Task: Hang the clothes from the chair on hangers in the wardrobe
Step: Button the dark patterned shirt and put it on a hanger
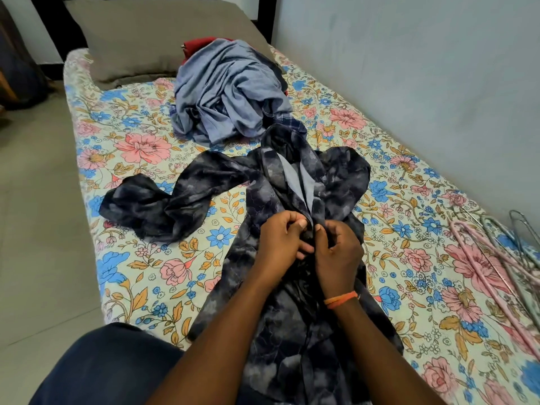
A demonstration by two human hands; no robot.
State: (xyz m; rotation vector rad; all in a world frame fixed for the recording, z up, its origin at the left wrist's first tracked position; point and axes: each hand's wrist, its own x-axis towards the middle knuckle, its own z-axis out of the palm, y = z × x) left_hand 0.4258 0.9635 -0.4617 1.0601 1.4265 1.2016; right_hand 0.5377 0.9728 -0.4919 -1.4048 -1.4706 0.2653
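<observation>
Both hands meet at the front opening of a dark patterned shirt [292,317] that lies lengthwise on the bed [131,258], running away from the person. The left hand [280,244] pinches one edge of the placket between thumb and curled fingers; the right hand [339,255], with an orange thread at the wrist, pinches the facing edge just beside it. This looks like work on a button, though the button itself is hidden under the fingers, so whether it is being done up or undone cannot be told.

To do this well, keep the two edges level and the cloth flat under the hands, and work one button at a time. The collar should stay open enough for a hanger to slip in.

To the right of the hands, near the wall, lie several hangers [493,258], pink and wire. One sleeve trails off to the left. Beyond the hands sits a heap of blue-grey clothes [228,92] with something red beneath, then a grey pillow [140,39].
</observation>
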